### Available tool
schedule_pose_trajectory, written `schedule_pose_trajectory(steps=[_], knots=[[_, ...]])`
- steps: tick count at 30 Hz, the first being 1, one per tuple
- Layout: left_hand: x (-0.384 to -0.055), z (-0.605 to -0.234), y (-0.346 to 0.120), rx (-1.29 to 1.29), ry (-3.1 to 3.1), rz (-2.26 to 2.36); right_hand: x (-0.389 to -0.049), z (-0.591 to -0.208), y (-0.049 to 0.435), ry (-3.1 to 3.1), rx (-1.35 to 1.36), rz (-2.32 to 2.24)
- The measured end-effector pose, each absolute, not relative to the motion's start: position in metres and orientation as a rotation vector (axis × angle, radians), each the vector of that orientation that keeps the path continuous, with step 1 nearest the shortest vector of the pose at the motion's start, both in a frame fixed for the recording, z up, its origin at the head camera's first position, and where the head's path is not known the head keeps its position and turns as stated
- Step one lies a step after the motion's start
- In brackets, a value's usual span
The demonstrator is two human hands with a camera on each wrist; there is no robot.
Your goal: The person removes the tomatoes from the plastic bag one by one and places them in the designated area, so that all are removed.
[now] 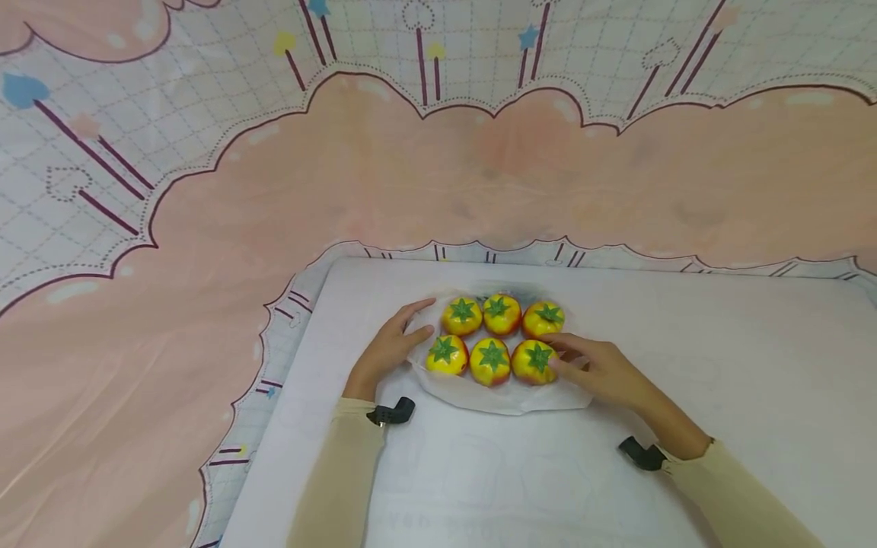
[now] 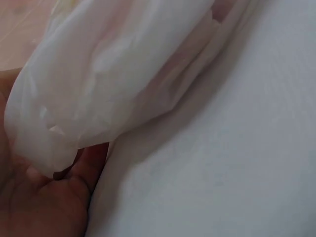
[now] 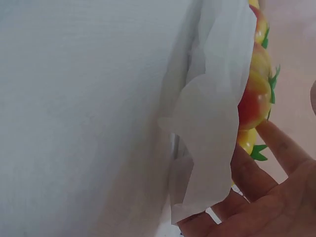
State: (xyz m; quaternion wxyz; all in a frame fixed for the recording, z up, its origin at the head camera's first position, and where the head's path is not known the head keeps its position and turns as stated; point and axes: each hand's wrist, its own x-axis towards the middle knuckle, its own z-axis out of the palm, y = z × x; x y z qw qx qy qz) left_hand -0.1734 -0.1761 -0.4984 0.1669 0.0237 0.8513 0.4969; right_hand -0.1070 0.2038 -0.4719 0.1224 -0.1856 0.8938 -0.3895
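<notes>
Yellow-and-red toy fruits with green star-shaped leaf tops stand in two rows of 3 on a thin, crumpled white sheet or bag. At its left edge is my left hand, thumb and forefinger spread apart beside the fruits. The left wrist view shows the white material lying against that palm and hiding some fingers. My right hand reaches in from the right, its fingertips at the front right fruit and close to the back right fruit. In the right wrist view, the raised white edge partly covers its fingers.
The white tabletop extends around the sheet. Behind it and to the left hangs or lies a peach-and-white patterned cloth. Small black devices are worn on both wrists, over beige sleeves.
</notes>
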Motion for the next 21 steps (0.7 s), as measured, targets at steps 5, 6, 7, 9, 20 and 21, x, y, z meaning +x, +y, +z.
schedule_pose_trajectory(steps=[5, 6, 7, 9, 20, 21], knots=[[-0.1738, -0.5024, -0.1833, 0.1, 2.398, 1.445, -0.1075, -0.4741, 0.2, 2.594, -0.541, -1.116], [-0.1739, -0.5027, -0.184, 0.11, 2.39, 1.45, -0.1077, -0.4743, 0.1995, 2.596, -0.546, -1.113], [-0.1741, -0.5029, -0.1845, 0.123, 2.385, 1.454, -0.1078, -0.4743, 0.1992, 2.597, -0.55, -1.111], [-0.1745, -0.5028, -0.1848, 0.145, 2.374, 1.461, -0.1085, -0.4741, 0.1985, 2.605, -0.556, -1.104], [-0.1747, -0.5042, -0.1845, 0.217, 2.362, 1.464, -0.1117, -0.4753, 0.1953, 2.644, -0.579, -1.025], [-0.1746, -0.5045, -0.1841, 0.214, 2.362, 1.464, -0.1117, -0.476, 0.1954, 2.649, -0.578, -1.016]])
